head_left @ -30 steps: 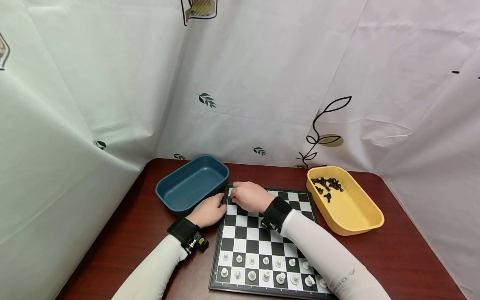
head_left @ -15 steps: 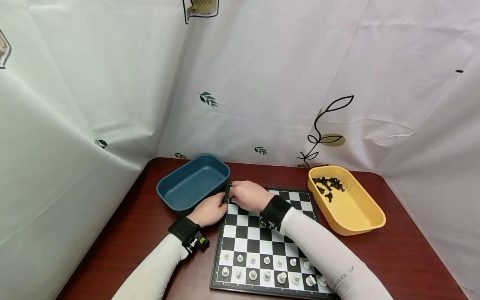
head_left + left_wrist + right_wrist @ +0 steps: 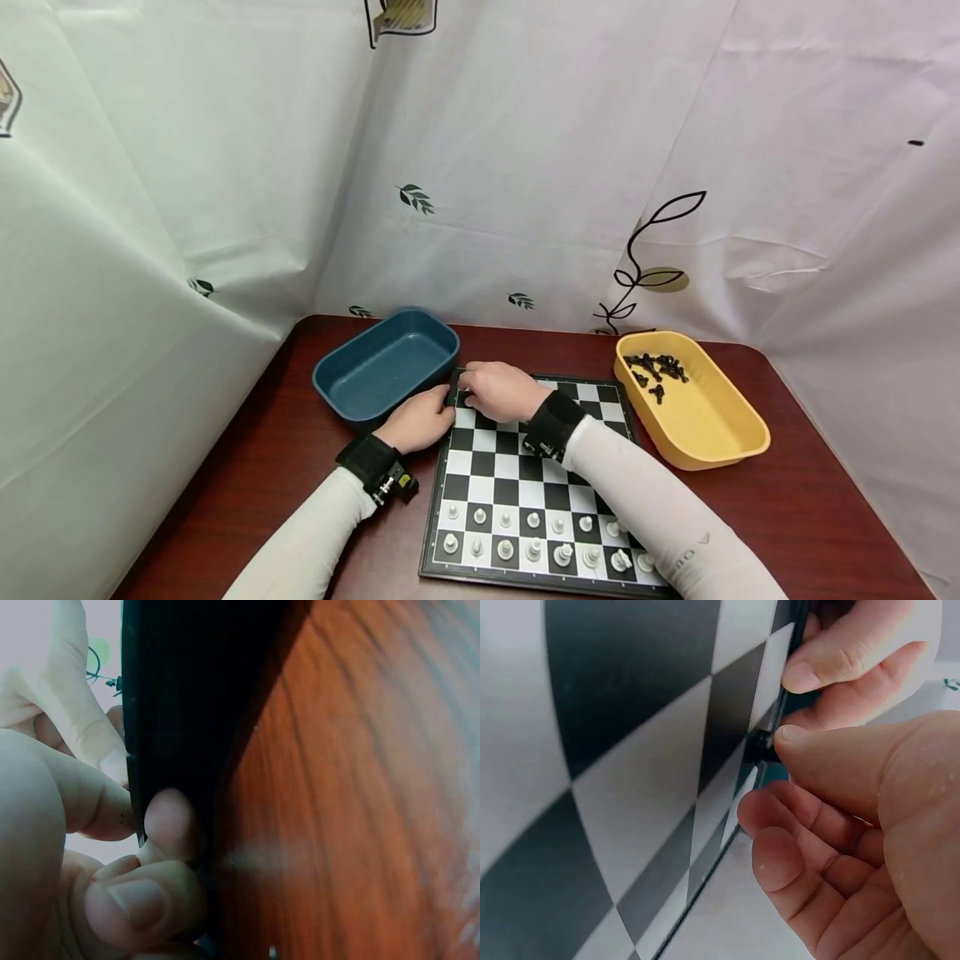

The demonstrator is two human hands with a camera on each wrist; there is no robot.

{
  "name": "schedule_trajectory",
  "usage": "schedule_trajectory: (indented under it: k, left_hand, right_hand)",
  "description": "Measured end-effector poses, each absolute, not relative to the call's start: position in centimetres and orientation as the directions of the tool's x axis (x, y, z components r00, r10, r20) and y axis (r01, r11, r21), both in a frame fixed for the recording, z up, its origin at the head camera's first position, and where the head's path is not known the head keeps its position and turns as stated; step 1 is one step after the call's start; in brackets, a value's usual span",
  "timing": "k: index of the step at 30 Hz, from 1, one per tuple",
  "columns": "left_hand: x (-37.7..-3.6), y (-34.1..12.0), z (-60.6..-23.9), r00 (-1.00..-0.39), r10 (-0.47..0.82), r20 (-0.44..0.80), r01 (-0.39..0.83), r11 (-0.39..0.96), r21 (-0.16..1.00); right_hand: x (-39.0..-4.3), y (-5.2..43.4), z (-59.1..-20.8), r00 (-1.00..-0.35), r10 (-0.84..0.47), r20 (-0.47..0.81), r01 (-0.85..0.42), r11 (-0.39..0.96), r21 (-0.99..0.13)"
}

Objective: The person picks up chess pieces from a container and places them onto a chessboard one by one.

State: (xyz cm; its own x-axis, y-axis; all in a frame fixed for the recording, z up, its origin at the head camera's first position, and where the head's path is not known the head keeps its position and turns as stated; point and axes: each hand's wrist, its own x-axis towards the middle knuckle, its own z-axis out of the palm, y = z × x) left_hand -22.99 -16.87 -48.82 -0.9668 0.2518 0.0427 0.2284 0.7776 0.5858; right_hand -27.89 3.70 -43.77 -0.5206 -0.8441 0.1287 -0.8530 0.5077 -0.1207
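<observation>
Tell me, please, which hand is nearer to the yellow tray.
Right. The right hand is over the chessboard, left of the yellow tray; the left hand is farther left, at the board's left edge.

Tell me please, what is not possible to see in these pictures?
Head view: far-left chessboard squares, hidden by the right hand.
Right wrist view: type of the black piece; dark, partly behind the thumb.
Head view: number of black pieces in the yellow tray; small, overlapping.
</observation>
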Motion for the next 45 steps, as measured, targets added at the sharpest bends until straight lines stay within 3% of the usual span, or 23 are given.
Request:
schedule_trajectory:
  k: [10,20,45]
  left_hand:
    - [-22.8,-16.7,-48.6,-0.967,0.253,0.043,0.232,0.791,0.567]
    - [-22.9,-16.8,-48.5,-0.968,0.248,0.043,0.228,0.794,0.564]
    - [-23.3,-16.8,-49.0,-0.961,0.271,0.048,0.251,0.789,0.561]
  right_hand:
    - [-27.8,5.4,-42.6,-0.551,-0.816,0.176,-0.834,0.533,-0.142]
    - [-28.1,8.2,-40.7,-0.627,-0.748,0.216,-0.779,0.598,-0.190]
    - [-27.3,19.8,-38.3,-0.801,-0.501,0.327,-0.587,0.762,-0.273]
